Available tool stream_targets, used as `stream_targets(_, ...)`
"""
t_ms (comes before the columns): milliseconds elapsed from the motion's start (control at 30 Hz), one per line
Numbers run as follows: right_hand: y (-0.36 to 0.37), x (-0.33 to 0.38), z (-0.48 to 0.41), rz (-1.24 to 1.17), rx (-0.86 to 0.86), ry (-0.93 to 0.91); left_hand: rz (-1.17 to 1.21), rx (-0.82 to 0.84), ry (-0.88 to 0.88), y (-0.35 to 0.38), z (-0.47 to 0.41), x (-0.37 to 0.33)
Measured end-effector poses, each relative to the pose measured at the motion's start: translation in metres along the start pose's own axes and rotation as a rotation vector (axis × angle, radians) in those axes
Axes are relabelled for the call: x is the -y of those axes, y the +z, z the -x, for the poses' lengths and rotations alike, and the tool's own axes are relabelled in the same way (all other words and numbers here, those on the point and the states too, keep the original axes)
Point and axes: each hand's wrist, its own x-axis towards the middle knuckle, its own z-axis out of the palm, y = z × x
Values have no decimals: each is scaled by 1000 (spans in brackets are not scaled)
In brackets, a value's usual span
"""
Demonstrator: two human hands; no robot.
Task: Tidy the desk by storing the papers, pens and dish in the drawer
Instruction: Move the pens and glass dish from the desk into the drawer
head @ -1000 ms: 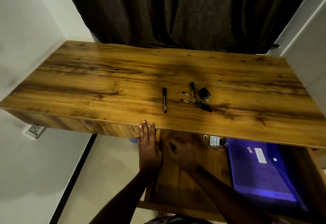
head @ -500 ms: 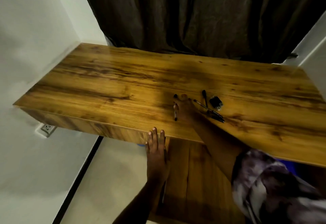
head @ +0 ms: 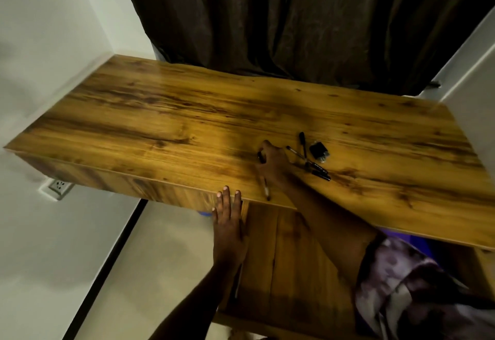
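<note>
A black pen [head: 266, 191] lies near the desk's front edge, and my right hand [head: 272, 161] is closed over its upper half, with the cap showing by my fingers. Just right of it lie three more black pens [head: 308, 158], crossed over each other, and a small black object [head: 318, 150]. The open wooden drawer [head: 294, 264] sticks out below the desk edge. My left hand [head: 229, 223] lies flat on the drawer's left side, fingers straight, holding nothing. A purple folder [head: 401, 235] shows in the drawer beside my right sleeve.
The wooden desk top [head: 160, 125] runs from the white wall on the left to the wall on the right, with a dark curtain [head: 294, 31] behind it. A wall socket [head: 59, 185] sits under the desk's left end.
My right hand came out of the drawer, reached over the desk and closed on the single black pen. My left hand stayed on the drawer's left side. The view shifted left.
</note>
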Motion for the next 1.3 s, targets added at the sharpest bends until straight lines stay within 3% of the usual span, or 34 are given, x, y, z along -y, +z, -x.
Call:
stream_targets(267, -4, -8, 76, -363, -11, -171, -10, 27, -10, 4, -2, 5)
stream_targets(600, 55, -86, 167, -377, 22, 105, 30, 17, 18, 1, 1, 1)
stream_targets(967, 100, -114, 188, -440, 93, 277, 75, -2, 49, 0, 4, 0)
stream_targets(1233, 100, -118, 195, -289, 132, 183, 76, -7, 46, 1, 3, 1)
stream_targets(1300, 92, -117, 192, -267, 69, 131, 73, -4, 44, 2, 3, 1)
